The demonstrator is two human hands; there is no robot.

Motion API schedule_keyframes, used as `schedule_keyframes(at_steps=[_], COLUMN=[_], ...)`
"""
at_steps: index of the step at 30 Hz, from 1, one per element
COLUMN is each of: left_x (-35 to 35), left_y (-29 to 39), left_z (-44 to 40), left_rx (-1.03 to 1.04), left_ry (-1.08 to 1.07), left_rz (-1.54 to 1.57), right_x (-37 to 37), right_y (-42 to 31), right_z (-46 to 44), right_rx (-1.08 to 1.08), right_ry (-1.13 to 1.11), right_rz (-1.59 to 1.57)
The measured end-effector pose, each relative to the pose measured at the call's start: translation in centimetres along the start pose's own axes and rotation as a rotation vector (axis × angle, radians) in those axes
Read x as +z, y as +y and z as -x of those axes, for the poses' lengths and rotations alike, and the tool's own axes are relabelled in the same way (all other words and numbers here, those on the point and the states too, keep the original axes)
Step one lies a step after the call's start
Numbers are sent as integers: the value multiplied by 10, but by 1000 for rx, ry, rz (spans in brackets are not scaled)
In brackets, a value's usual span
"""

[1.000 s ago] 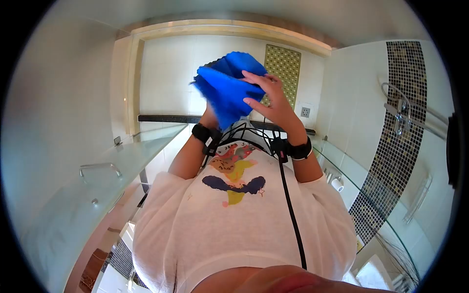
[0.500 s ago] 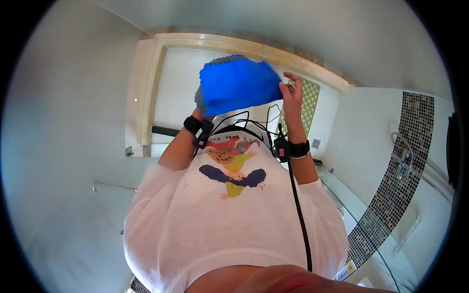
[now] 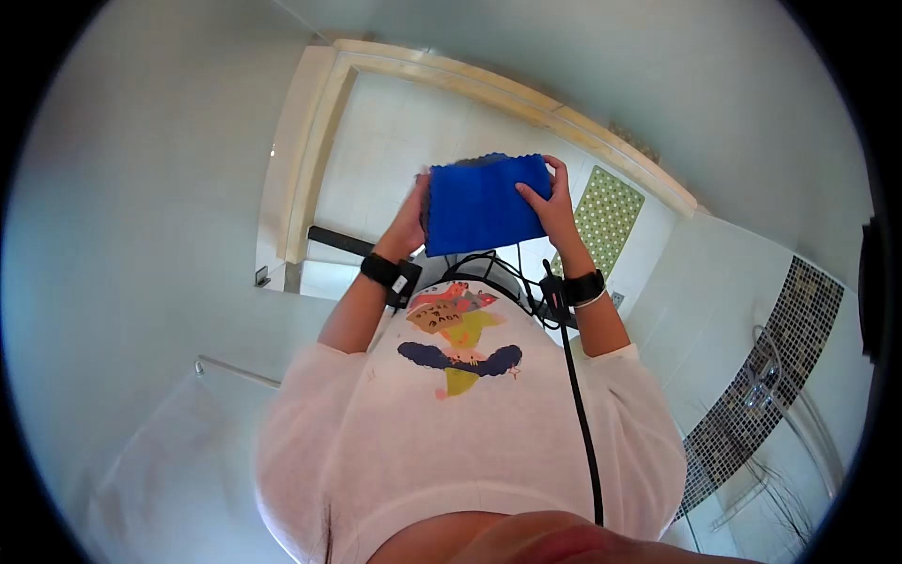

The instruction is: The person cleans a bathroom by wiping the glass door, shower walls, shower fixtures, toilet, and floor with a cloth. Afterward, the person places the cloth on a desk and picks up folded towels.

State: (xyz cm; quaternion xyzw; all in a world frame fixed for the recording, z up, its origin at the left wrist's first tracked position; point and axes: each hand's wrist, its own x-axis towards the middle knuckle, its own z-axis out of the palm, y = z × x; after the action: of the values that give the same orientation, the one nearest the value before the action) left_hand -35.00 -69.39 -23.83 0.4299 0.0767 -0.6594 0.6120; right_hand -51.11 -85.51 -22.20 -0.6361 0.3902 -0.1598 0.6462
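Observation:
A blue cloth (image 3: pixel 484 207) with wavy edges hangs between my hands, spread into a rough rectangle. Behind its top and left edges a grey layer (image 3: pixel 481 161) shows. My left hand (image 3: pixel 411 221) holds the cloth's left side, its fingers partly hidden behind the fabric. At the right edge my right hand (image 3: pixel 552 202) grips it, thumb on the front and fingers behind. Each wrist wears a black strap with a small device, and black cables run across my waist.
A green patterned mat (image 3: pixel 609 218) lies on the pale floor beyond my right hand. Glass panels stand at both sides, with a metal handle (image 3: pixel 240 372) at left. A shower fixture (image 3: pixel 763 383) is on the right wall by a mosaic strip (image 3: pixel 752 404).
The loosely bunched cloth is now flatter and squarer. My right hand has moved from its far corner onto the right side, thumb over the front. The view has turned slightly.

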Motion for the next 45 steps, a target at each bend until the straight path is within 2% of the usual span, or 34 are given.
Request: schedule_keyframes(at_steps=[1, 3, 4, 6, 7, 9, 11, 13, 14, 15, 17, 19, 21, 23, 24, 26, 28, 30, 33, 35, 38, 40, 41, 42, 44, 45], left_x=[-6, -16, -20, -31, -35, -44, -47, -46, -45, -43, -47, -61, -81, -96, -86, -115, -138, -157, -175, -191, -222, -237, -244, -245, -277, -282], left_y=[-2, -13, -14, -10, -9, -1, 6, 20, 26, 31, 34, 32, 19, 8, 17, 17, 25, 28, 48, 55, 59, 62, 64, 66, 78, 89], left_z=[-2, -5, -4, -1, 0, 4, 8, 13, 16, 20, 20, 4, -29, -59, -61, -90, -112, -138, -173, -207, -266, -302, -315, -319, -344, -340], left_rx=[0, 105, 106, 98, 103, 172, 226, 212, 223, 202, 168, 196, 200, 422, 441, 444, 454, 428, 459, 529, 655, 720, 707, 702, 966, 995], left_ry=[9, 183, 191, 293, 304, 346, 367, 373, 378, 379, 378, 321, 273, 276, 286, 271, 266, 368, 349, 339, 286, 253, 302, 355, 233, 239], left_rz=[9, -399, -383, -329, -311, -302, -331, -416, -418, -431, -442, -412, -439, -653, -586, -609, -634, -975, -1112, -1135, -1057, -1010, -1099, -1188, -1265, -1278], right_x=[5, 10, 12, 15, 11, 3, 0, 3, 0, 2, 4, 12, 21, 28, 32, 40, 41, 38, 44, 48, 55, 59, 61, 61, 57, 52], right_y=[0, 1, -1, -4, -1, 7, 10, -10, -3, -5, -11, 13, 30, 34, 32, 35, 57, 91, 149, 177, 220, 246, 264, 287, 335, 361], right_z=[-2, -4, -4, -5, -5, -10, -17, -21, -25, -32, -41, -59, -73, -80, -82, -87, -101, -123, -163, -191, -230, -250, -258, -265, -284, -289], right_rx=[7, 40, 45, 227, 231, 218, 221, 85, -8, -13, 189, 228, 123, 67, 42, 29, 58, 80, 40, 36, -212, -159, -100, -131, -83, -25], right_ry=[-11, -38, -52, -93, -111, -348, -428, -507, -480, -483, -313, -296, -299, -328, -316, -280, -260, -291, -343, -328, -315, -283, -256, -248, -254, -267], right_rz=[2, 4, 14, -210, -199, -158, -103, -194, -227, -229, -368, -269, -58, -26, 11, 8, -28, -38, -11, 12, 208, 144, 72, 45, -18, -83])
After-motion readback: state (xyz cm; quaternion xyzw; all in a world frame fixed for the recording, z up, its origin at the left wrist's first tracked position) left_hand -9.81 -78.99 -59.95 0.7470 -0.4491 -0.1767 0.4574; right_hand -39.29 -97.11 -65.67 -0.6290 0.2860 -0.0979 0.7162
